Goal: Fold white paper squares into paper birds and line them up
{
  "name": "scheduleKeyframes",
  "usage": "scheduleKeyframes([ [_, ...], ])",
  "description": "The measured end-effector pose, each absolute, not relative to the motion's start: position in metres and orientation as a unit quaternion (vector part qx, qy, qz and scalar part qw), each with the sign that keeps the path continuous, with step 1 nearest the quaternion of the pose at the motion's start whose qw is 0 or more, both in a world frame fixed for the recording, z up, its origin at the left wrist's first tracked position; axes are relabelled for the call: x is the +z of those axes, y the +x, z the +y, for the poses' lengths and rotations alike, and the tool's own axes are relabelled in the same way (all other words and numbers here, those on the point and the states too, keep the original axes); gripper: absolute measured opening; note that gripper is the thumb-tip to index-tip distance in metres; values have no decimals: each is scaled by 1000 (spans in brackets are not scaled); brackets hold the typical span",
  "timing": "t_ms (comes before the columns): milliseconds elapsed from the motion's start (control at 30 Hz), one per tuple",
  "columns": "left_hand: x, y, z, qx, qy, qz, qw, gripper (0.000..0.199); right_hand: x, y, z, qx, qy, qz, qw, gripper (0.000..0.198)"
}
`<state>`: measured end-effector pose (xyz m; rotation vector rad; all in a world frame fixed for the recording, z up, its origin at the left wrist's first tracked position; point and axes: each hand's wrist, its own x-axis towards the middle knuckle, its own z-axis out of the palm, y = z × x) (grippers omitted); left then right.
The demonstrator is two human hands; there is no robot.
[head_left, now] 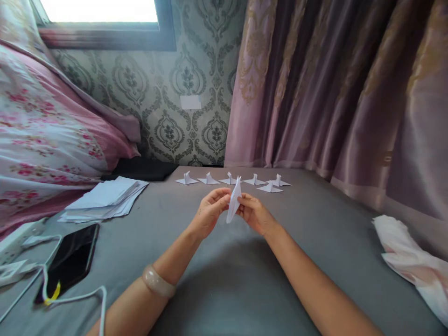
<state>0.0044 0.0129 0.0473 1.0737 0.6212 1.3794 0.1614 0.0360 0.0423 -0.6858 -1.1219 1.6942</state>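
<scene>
A folded white paper piece (234, 201), long and pointed at the top, is held upright in the air above the grey surface. My left hand (212, 209) pinches it from the left with thumb and fingers. From the other side, the fingers of my right hand (255, 212) grip its right edge. Beyond my hands stand several folded white paper birds in a row, among them one at the left end (187, 178) and one set slightly forward at the right (270, 187). The piece in my hands partly overlaps the middle paper bird (229, 178).
A stack of white paper sheets (105, 198) lies at the left, before a black folded cloth (143, 168). Nearer me are a phone (75, 256), a white cable (80, 297) and a power strip (21, 238). A pale crumpled cloth (409, 256) rests at the right. Curtains (290, 93) hang behind.
</scene>
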Motion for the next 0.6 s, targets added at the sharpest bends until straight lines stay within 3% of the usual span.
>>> scheduleKeyframes([
  [600,11,-6,16,601,406,303,619,23,16,156,45,686,-320,-471,452,19],
])
